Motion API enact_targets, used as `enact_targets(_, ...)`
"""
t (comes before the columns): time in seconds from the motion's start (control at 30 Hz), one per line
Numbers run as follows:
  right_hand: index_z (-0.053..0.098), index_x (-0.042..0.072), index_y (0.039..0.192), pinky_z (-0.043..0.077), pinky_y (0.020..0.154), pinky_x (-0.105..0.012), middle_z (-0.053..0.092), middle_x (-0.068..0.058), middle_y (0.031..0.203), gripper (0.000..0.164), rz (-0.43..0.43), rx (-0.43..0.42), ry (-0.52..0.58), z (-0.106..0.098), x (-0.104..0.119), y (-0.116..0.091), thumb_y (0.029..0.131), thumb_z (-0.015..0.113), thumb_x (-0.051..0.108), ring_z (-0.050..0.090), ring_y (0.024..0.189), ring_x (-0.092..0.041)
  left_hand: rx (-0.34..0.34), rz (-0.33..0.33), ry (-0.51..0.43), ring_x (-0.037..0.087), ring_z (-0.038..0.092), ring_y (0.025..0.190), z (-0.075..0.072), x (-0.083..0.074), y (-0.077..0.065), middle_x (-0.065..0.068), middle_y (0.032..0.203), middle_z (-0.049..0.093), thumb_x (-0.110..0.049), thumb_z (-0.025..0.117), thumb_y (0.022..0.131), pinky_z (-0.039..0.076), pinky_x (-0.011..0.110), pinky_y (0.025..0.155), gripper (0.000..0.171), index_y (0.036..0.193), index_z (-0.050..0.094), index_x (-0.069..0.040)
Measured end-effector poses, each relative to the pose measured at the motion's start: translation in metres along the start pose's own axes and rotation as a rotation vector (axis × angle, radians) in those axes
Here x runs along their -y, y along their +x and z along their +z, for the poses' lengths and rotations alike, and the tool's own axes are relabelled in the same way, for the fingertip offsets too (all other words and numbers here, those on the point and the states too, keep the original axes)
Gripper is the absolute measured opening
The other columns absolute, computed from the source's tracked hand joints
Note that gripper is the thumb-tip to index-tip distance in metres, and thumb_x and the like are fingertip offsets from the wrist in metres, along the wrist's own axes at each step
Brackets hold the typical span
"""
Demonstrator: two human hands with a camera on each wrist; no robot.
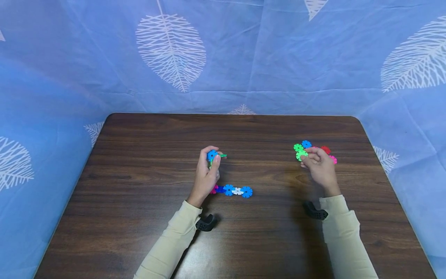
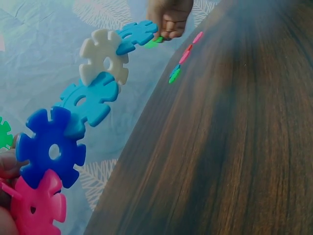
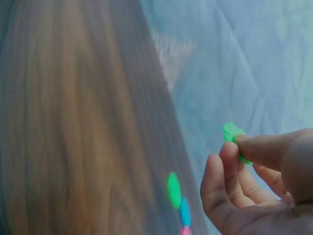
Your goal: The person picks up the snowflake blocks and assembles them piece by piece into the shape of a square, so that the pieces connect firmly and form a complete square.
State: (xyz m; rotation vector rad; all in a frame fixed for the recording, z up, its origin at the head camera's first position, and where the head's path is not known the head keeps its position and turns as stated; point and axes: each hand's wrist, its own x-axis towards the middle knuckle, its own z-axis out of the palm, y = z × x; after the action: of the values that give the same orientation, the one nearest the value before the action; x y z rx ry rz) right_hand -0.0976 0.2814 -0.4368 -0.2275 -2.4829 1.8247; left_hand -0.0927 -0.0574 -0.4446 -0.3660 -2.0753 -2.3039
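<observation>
My left hand (image 1: 204,176) holds a joined chain of notched plastic snowflake discs. A blue disc (image 1: 211,155) and a green disc (image 1: 223,155) show at its fingertips. From below that hand the rest of the chain reaches right: a pink disc (image 2: 39,208), a dark blue disc (image 2: 51,149), a light blue disc (image 2: 88,103), a white disc (image 2: 102,54) and another light blue disc (image 1: 246,192). On the right side, my right hand (image 1: 322,168) pinches a single green disc (image 1: 301,155) between thumb and index finger, above the table.
Loose discs lie around the right hand on the brown wooden table (image 1: 258,240): a green disc (image 1: 297,147), a blue disc (image 1: 306,143), a red disc (image 1: 326,149) and a pink disc (image 1: 333,159). Blue leaf-patterned cloth (image 1: 237,50) hangs behind the table's far edge.
</observation>
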Motion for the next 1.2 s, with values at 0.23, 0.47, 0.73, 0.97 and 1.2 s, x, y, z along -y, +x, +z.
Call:
enact_targets(0.23,0.048,-0.017,0.118,0.056,0.068,-0.018,0.065,0.009,0.085,0.038,-0.085,0.063,0.118,0.027,0.027,-0.010,0.090,0.062,0.004,0.067,0.072,-0.002,0.017,-0.036,-0.005,0.004,0.036,0.044,0.001,-0.013,0.000,0.025,0.114,0.053,-0.013,0.037,0.102,0.032,0.015,0.040,0.032,0.131,0.032,0.002)
enact_targets(0.47,0.051,-0.011,0.111,0.057,0.074,-0.026,0.065,0.004,0.086,0.031,-0.096,0.141,0.154,0.053,0.047,-0.021,0.090,0.063,0.008,0.069,0.074,-0.005,0.029,-0.016,-0.016,0.006,0.037,0.045,0.005,-0.031,-0.002,0.028,0.113,0.051,-0.008,0.037,0.102,0.032,0.015,0.040,0.029,0.128,0.032,0.004)
enact_targets(0.73,0.053,-0.011,0.109,0.058,0.070,-0.027,0.066,0.006,0.085,0.030,-0.110,0.227,0.125,0.082,0.065,-0.028,0.089,0.064,0.008,0.070,0.075,-0.008,0.052,-0.019,0.019,0.005,0.038,0.046,0.005,-0.031,-0.004,0.019,0.113,0.051,-0.007,0.038,0.101,0.033,0.015,0.042,0.029,0.129,0.033,0.002)
enact_targets(0.97,0.055,-0.010,0.108,0.058,0.068,-0.029,0.065,-0.011,0.089,0.025,-0.136,0.281,0.133,0.106,0.078,-0.034,0.089,0.063,0.004,0.068,0.071,-0.008,0.079,-0.002,0.025,0.004,0.037,0.047,0.006,-0.032,-0.005,0.019,0.112,0.050,-0.004,0.038,0.101,0.033,0.016,0.043,0.029,0.129,0.034,0.004)
enact_targets(1.2,0.054,-0.011,0.106,0.058,0.071,-0.026,0.061,-0.030,0.095,0.022,-0.172,0.324,0.164,0.124,0.087,-0.034,0.090,0.062,0.002,0.068,0.073,-0.007,0.086,0.029,0.031,0.004,0.038,0.046,0.008,-0.037,-0.005,0.023,0.110,0.050,-0.003,0.039,0.100,0.034,0.015,0.043,0.030,0.128,0.033,0.007)
